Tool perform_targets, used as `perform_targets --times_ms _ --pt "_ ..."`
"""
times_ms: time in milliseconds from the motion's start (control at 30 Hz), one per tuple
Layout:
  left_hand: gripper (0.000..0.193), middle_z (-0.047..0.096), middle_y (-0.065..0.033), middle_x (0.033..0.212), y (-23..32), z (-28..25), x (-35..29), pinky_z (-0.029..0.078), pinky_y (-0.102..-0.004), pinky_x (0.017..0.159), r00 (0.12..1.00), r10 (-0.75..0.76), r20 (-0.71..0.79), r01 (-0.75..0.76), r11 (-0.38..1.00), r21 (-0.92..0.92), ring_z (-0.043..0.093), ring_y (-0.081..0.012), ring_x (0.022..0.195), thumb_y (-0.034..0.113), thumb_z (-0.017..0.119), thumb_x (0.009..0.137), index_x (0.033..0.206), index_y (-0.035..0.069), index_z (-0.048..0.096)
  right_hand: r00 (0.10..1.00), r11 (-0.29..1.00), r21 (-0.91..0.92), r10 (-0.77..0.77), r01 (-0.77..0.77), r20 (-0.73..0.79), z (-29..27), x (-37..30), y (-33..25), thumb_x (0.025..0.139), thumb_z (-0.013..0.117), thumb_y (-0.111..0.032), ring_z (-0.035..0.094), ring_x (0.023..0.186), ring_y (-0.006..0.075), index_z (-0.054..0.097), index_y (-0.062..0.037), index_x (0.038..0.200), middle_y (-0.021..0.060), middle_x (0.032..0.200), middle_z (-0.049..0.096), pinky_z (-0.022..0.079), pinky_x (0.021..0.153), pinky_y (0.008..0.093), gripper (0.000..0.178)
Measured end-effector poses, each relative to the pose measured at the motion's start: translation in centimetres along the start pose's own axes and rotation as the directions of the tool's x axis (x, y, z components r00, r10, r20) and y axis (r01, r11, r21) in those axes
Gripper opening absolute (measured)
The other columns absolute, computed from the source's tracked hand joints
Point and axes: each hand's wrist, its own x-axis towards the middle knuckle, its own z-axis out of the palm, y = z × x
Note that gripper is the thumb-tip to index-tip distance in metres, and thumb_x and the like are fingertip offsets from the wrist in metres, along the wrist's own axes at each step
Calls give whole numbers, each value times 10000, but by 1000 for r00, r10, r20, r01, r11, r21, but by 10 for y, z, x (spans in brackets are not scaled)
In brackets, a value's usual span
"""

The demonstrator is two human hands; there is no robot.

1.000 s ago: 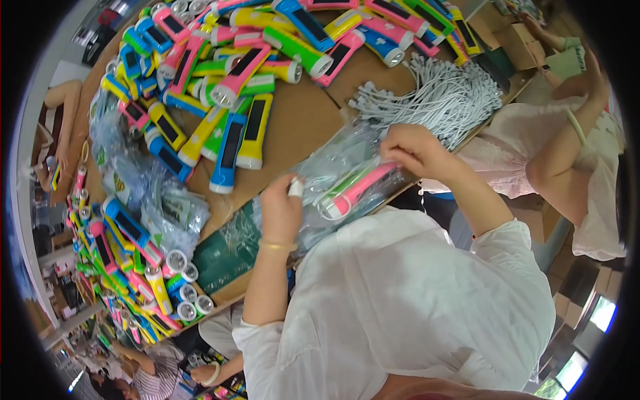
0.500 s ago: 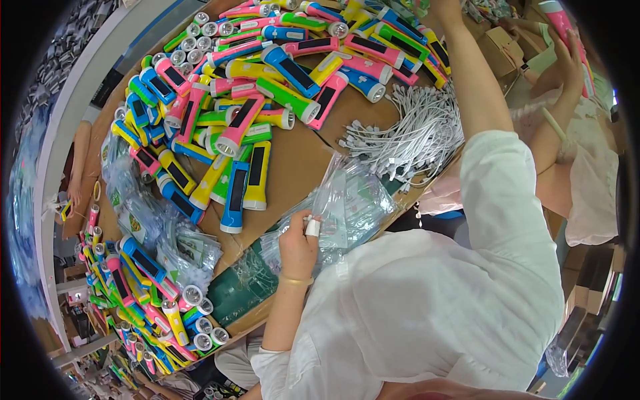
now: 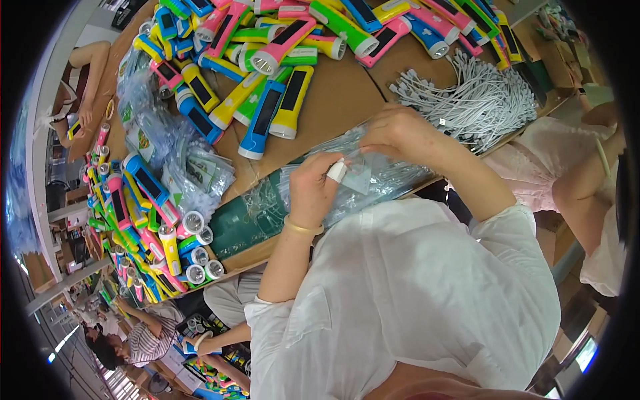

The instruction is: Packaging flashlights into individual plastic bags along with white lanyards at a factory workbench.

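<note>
My left hand (image 3: 316, 188), with a white wrap on one finger, is closed in a pinch on a clear plastic bag (image 3: 360, 179) at the near edge of the table. Close by on the right, my right hand (image 3: 403, 137) bends over the same bag, its fingertips pinched together at the upper edge. More clear bags (image 3: 400, 175) lie in a pile under both hands. Beyond them rests a blue flashlight (image 3: 262, 120) with a dark panel, beside a yellow flashlight (image 3: 293, 100). A heap of white cables (image 3: 477, 100) spreads just past my right hand.
Many pink, green, blue and yellow flashlights (image 3: 287, 41) cover the far cardboard surface (image 3: 357, 83). Bagged pieces (image 3: 200, 170) lie at the left, with another flashlight pile (image 3: 143, 220) beyond. Other people work at the left, lower left and right (image 3: 580, 187).
My right arm has come back from the far flashlights, and that hand has joined my left at the bag. The view has shifted, so the table sits higher in the picture.
</note>
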Motion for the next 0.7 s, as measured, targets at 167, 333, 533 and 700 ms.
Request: perform_targets --times_ms 167,333,533,700 --pt "163 733 -106 870 -5 -18 -19 519 -289 718 990 -128 -63 130 991 21 671 -171 770 60 778 848 1001 6 757 982 986 9 165 -167 88 -14 -15 11 839 781 -167 672 850 319 750 -88 949 93 880 718 518 808 430 139" --pt "160 730 -82 831 4 -11 -19 507 -262 649 987 -151 -59 149 988 -42 651 -128 707 81 785 864 1003 3 761 999 990 135 35 -30 -29 14 0 -18 828 772 -75 643 938 303 716 -159 1166 51 1038 703 522 850 417 353" --pt "166 727 -100 807 6 -14 -22 524 -277 633 950 -311 11 309 936 -168 679 -148 687 58 795 845 999 8 762 999 975 221 -41 35 21 23 5 -22 813 767 -64 613 843 282 717 -167 1114 28 938 660 501 778 406 322" --pt "183 695 -87 820 14 -9 -19 512 -300 618 990 -128 -56 124 990 -67 663 -177 691 77 810 822 983 21 742 994 959 282 -46 18 96 20 6 -15 895 722 -136 642 843 299 694 -104 1035 55 917 669 507 778 421 146"
